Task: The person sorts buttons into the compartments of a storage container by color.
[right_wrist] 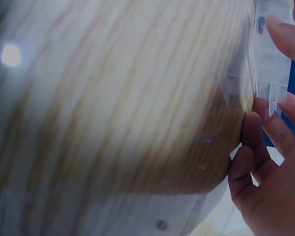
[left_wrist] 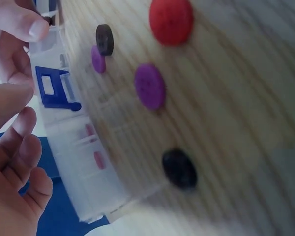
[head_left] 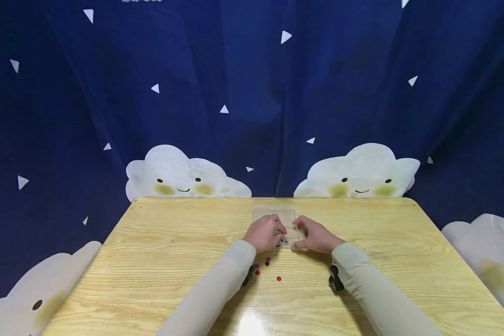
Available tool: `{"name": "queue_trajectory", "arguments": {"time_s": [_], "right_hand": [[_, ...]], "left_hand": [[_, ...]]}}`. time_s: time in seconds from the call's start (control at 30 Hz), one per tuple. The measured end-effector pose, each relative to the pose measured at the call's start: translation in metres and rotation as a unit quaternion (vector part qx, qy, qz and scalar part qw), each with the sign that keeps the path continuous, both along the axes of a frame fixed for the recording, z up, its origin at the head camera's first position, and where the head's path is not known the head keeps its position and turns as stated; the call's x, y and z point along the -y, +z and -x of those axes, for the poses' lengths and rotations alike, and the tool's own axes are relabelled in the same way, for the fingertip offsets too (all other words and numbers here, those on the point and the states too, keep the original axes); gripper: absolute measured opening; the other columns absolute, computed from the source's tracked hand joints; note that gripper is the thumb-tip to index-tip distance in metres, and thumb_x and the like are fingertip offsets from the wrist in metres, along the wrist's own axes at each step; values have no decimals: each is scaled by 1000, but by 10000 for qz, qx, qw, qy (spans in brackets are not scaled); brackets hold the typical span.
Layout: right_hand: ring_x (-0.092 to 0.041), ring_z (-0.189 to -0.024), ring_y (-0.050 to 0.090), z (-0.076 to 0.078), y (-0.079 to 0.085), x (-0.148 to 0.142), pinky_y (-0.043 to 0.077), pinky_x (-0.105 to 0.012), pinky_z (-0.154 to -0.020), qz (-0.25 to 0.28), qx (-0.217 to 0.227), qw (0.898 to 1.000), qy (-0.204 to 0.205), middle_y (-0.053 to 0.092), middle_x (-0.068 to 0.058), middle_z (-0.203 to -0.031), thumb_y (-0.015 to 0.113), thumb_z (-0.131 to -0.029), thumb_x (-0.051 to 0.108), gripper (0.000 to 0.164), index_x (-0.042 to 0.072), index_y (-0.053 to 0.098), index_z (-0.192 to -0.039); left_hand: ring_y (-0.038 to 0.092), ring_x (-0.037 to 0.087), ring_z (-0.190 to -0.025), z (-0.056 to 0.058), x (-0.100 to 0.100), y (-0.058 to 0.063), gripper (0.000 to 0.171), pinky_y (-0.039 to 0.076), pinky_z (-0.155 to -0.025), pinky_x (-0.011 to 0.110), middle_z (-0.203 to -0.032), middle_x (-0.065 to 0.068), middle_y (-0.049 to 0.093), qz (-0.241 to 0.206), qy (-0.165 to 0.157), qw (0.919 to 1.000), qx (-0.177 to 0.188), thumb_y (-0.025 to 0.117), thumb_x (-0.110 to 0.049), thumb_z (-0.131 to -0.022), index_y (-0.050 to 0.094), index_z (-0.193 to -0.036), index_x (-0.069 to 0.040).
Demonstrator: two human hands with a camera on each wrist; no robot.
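Observation:
A clear plastic compartment box [head_left: 289, 243] with a blue latch [left_wrist: 59, 88] lies on the table; its transparent lid [head_left: 273, 211] appears folded back. Pink-red pieces [left_wrist: 99, 160] show through its wall. My left hand [head_left: 264, 232] is over the box's left part, fingers bent; anything between its fingertips is hidden. At the right end, my right hand [head_left: 315, 237] grips the box between thumb and fingers. In front lie loose buttons: a red button [left_wrist: 171, 20], a purple button [left_wrist: 150, 86], a black button [left_wrist: 179, 168], and a dark brown button [left_wrist: 104, 39] beside another purple one.
The light wooden table [head_left: 172, 233] runs back to a dark blue curtain [head_left: 252, 93] with white clouds and triangles. Another red button [head_left: 279, 278] lies nearer the front, between the forearms. Dark wrist straps [head_left: 336, 279] sit under both sleeves.

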State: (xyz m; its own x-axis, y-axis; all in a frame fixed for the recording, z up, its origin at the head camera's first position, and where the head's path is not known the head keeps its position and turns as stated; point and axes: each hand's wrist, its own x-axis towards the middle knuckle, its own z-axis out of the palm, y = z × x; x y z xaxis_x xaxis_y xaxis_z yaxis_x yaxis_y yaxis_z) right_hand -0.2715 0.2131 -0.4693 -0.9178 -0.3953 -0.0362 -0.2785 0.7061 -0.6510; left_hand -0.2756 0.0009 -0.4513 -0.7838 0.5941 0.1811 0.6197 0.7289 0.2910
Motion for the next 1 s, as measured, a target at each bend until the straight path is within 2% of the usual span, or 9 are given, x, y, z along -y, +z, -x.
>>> {"name": "queue_trajectory", "arguments": {"time_s": [0.17, 0.3, 0.6, 0.77, 1.0], "right_hand": [[-24, -97, 57, 1, -1, 0, 48, -38, -86, -4, 17, 10000, -77, 61, -17, -118, 86, -75, 28, 65, 5, 52, -126], [-23, -99, 58, 2, -3, 0, 48, -39, -89, -52, 13, 9999, -138, 62, -14, -116, 86, -74, 27, 64, 6, 53, -124], [-24, -102, 58, 3, -6, 1, 47, -42, -93, -68, 26, 9997, -235, 62, -13, -116, 87, -72, 27, 64, 7, 54, -123], [-25, -104, 58, 2, -3, 0, 46, -44, -96, -89, 56, 9995, -285, 62, -13, -117, 87, -72, 28, 64, 8, 54, -123], [-26, -104, 57, 0, 1, 3, 46, -44, -96, -114, 127, 9995, -247, 61, -15, -119, 87, -73, 28, 66, 6, 53, -125]], "left_hand": [[62, 10, -87, -3, 11, 6, 14, 53, -76, 23, -97, -5, 67, -135, -86, 9997, -193, 67, -20, -93, 80, -99, -19], [62, 10, -86, -5, 21, 9, 15, 53, -75, 23, -95, -5, 66, -86, -209, 9985, -508, 65, -18, -93, 80, -97, -19], [62, 9, -81, -17, 45, 11, 14, 53, -73, 22, -92, -5, 66, 79, -763, 9910, -1096, 67, -15, -92, 79, -98, -18], [61, 8, -81, -23, 53, 12, 14, 53, -72, 21, -91, -6, 66, 80, -962, 9876, -1236, 68, -12, -90, 79, -95, -18], [62, 8, -83, -28, 64, 11, 14, 54, -75, 21, -90, -7, 67, 211, -1029, 9868, -1236, 69, -12, -89, 80, -95, -18]]}}
